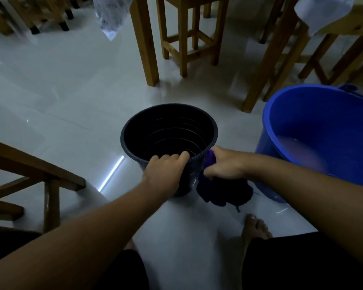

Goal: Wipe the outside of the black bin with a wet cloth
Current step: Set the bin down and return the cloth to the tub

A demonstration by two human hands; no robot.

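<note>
The black bin (169,130) stands upright and empty on the pale tiled floor (71,97), and everything else is best placed from it. On its near rim the left hand (164,172) is hooked, fingers curled over the edge and closed on the lip, steadying it. Against the bin's near right wall the right hand (222,164) is bunched shut around a dark purple cloth (220,191), whose loose end hangs down beside the wall toward the floor. Just right of the bin sits a blue bucket (314,114) with cloudy water in it; wooden stools (184,38) stand well beyond the bin. The bin looks like thin, light plastic, likely to skid on the glossy tiles or tip under a sideways push, so the rim is the sensible place to hold it while rubbing. The cloth is limp and probably heavy with water; it handles best wadded in the palm.
</note>
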